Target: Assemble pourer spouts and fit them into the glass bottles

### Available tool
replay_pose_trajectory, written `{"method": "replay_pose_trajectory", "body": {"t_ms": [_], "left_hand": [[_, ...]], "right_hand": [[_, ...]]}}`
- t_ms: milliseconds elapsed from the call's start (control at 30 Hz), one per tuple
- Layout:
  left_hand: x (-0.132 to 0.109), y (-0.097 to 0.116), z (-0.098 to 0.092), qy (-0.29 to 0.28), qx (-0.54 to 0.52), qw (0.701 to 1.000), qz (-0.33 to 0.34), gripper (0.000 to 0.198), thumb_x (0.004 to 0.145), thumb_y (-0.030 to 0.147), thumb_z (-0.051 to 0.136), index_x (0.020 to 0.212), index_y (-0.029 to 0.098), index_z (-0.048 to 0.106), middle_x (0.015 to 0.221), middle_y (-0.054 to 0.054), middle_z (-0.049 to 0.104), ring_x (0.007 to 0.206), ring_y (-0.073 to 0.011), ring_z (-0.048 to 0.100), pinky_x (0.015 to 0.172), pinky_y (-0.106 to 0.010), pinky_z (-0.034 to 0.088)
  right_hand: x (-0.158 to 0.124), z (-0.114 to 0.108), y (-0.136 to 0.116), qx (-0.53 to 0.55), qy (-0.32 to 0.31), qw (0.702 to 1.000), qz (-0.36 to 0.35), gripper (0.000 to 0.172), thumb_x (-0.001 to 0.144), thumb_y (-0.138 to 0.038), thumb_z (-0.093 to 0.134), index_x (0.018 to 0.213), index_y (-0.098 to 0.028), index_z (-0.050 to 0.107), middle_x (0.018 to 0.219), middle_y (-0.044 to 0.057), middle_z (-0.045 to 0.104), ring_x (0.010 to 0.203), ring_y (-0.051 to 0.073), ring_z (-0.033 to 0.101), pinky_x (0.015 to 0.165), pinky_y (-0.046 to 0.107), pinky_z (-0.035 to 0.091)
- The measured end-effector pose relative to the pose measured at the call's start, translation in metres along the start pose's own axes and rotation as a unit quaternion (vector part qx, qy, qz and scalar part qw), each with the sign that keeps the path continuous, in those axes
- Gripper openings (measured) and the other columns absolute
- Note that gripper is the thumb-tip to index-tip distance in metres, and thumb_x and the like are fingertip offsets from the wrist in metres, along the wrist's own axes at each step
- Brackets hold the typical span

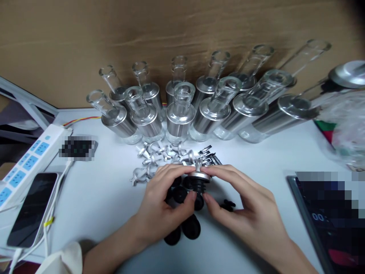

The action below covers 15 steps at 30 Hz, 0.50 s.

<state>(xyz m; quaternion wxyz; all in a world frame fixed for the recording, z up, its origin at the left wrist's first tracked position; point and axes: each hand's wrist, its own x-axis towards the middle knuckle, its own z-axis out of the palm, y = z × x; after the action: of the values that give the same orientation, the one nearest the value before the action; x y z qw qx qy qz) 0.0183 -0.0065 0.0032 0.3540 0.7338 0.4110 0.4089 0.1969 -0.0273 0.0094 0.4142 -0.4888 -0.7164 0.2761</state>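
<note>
Between the fingertips of both hands is a bottle stopper (199, 180), with a silver metal top and a black ribbed plug pointing down. My left hand (164, 199) pinches it from the left, thumb low on the plug and fingers at the metal rim. From the other side my right hand (245, 205) grips it the same way. Round black caps (191, 227) lie below and partly behind my left hand. Silver metal spout parts (154, 158) are heaped just beyond it. Small dark strips (209, 155) lie behind the stopper, and small black pieces (228, 205) sit beside my right thumb.
Two rows of glass bottles with steel sleeves (180, 114) stand at the back before a cardboard panel (142, 30). At left are a power strip (30, 161), a phone (32, 209), a blurred device (76, 147) and cables. A tablet (316, 220) and plastic bag (348, 125) lie right.
</note>
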Motion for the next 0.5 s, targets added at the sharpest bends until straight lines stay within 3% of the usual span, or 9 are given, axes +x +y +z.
{"method": "replay_pose_trajectory", "body": {"t_ms": [233,500], "left_hand": [[0.0007,0.0005,0.0009,-0.013,0.014,0.999,0.032,0.044,0.078,0.015,0.058,0.117,0.035,0.053,0.097,-0.002,0.068,0.084,-0.0208,0.064,0.076,-0.040,0.052],[0.0007,-0.0066,0.0043,0.006,0.027,0.996,0.085,0.034,0.069,0.015,0.060,0.101,0.027,0.051,0.081,0.000,0.065,0.070,-0.0168,0.060,0.071,-0.037,0.047]], "right_hand": [[0.0018,-0.0018,-0.0051,-0.048,-0.003,0.998,-0.026,0.036,0.080,-0.014,0.057,0.112,-0.030,0.057,0.094,0.004,0.069,0.084,0.021,0.067,0.071,0.035,0.056],[0.0009,-0.0020,-0.0024,-0.042,-0.018,0.998,-0.048,0.027,0.079,-0.014,0.059,0.103,-0.026,0.057,0.085,0.003,0.068,0.077,0.019,0.066,0.066,0.031,0.054]]}}
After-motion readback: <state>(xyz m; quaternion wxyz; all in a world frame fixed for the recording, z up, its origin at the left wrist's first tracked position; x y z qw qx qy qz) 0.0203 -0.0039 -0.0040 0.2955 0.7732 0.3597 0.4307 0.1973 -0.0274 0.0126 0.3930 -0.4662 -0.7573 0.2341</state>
